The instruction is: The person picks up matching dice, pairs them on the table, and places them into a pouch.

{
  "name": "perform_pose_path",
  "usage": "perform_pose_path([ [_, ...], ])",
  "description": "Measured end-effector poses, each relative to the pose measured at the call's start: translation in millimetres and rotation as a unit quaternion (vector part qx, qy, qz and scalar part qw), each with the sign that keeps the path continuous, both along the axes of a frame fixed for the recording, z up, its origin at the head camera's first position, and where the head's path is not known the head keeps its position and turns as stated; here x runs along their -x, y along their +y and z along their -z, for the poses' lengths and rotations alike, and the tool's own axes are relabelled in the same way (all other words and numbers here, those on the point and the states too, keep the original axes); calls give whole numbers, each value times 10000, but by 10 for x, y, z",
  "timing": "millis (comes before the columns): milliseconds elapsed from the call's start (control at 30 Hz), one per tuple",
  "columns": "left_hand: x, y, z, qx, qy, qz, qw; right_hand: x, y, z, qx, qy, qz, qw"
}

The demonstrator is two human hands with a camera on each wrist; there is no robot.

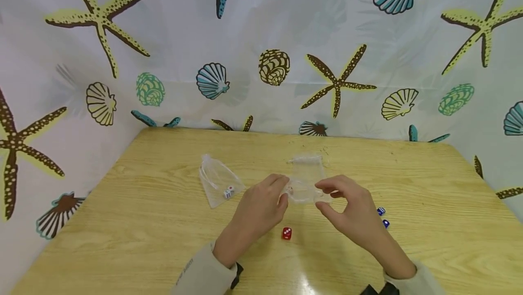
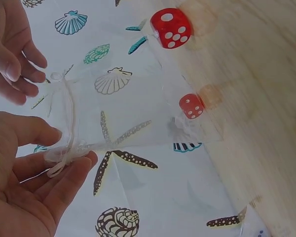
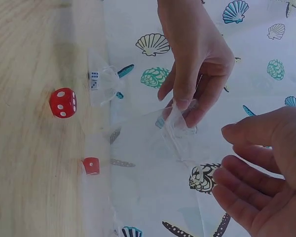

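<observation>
A sheer white drawstring bag [image 1: 308, 168] lies on the table between the hands. My left hand [image 1: 261, 204] pinches it at the mouth by the cord, thumb against fingers. My right hand [image 1: 347, 204] is beside the other side of the mouth, fingers spread and loosely bent, holding nothing. In the left wrist view a small gap separates the right fingers from the cord loop. A red die [image 2: 191, 106] shows through the bag's far part in both wrist views. Another red die [image 1: 287, 233] sits on the table nearer me, between the wrists.
A second sheer drawstring bag [image 1: 218, 179], with white dice [image 1: 229, 191] in it, lies to the left. Two blue dice [image 1: 383, 217] sit right of the right hand. The wooden table [image 1: 143, 222] ends at a shell-patterned cloth [image 1: 245, 36].
</observation>
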State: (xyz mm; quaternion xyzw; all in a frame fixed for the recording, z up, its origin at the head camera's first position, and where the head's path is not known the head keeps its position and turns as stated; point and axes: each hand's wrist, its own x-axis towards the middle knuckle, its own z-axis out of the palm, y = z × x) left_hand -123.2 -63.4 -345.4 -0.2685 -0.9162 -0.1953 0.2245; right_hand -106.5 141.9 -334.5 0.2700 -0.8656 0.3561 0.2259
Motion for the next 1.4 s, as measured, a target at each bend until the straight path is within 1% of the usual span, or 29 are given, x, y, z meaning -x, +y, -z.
perform_pose_path([
  [133,30,-17,-11,-79,6,-6,10000,-86,5,83,146,-194,-75,9997],
  [300,58,-42,-9,-125,-41,-18,9999,-132,-60,284,286,-674,-230,9970],
  [433,64,-51,-3,-111,-40,-46,9999,-129,-140,425,299,-1224,-443,9910],
  [533,67,-56,6,-113,-54,-66,9999,-114,-198,504,251,-1616,-601,9847],
  [733,74,-60,22,-100,-122,-113,9998,-60,-305,617,223,-2243,-574,9726],
  [933,74,-65,33,-147,-97,-72,9998,7,-352,680,145,-2414,-741,9675],
  [1067,74,-63,40,-198,-111,-8,9997,38,-379,717,134,-2523,-767,9645],
  [1200,69,-60,38,-197,-108,-11,9997,46,-409,741,204,-2541,-824,9634],
  [1300,61,-59,31,-200,-105,1,9997,37,-430,745,154,-2523,-850,9638],
  [1400,58,-59,28,-205,-112,18,9997,24,-439,740,102,-2574,-914,9619],
])
